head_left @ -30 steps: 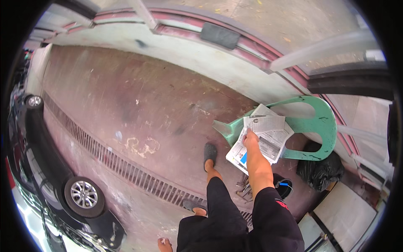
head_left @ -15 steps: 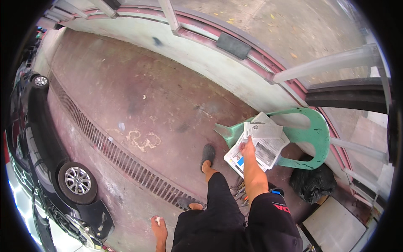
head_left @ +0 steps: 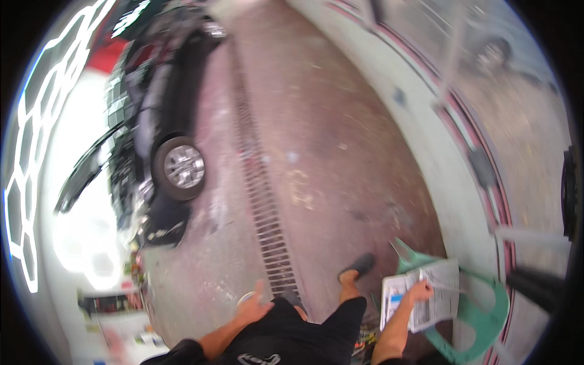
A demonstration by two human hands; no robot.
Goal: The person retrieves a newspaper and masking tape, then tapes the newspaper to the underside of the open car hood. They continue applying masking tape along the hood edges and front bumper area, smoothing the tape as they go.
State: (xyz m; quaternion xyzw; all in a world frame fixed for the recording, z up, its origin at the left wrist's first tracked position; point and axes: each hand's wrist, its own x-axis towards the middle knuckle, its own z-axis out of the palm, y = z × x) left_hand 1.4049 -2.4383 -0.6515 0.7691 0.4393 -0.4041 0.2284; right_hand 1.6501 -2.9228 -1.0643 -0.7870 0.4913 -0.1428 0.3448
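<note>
My left hand (head_left: 252,310) is by my thigh, blurred, with one finger pointing up. The other fingers bend round a small pale, rounded thing whose kind I cannot make out. Over on the right, my right hand (head_left: 420,292) is closed above a stack of newspapers (head_left: 439,307). A thin pale strip runs out from its fingertips; whether it is a sheet edge or a separate thing is too smeared to tell. The stack lies on the seat of a green plastic chair (head_left: 496,313), printed sides up.
A floor drain grate (head_left: 267,222) runs along the reddish floor. Left of it stands a dark car (head_left: 167,222). A low white wall (head_left: 420,158) with a rail bounds the right side. Several loose tools (head_left: 365,340) lie by my legs. Bright hexagonal lights (head_left: 27,201) glow at far left.
The view has swung left, so the chair and newspapers sit lower and farther right. My left hand has come up nearer my thigh. My right hand has closed; it lay on the papers before.
</note>
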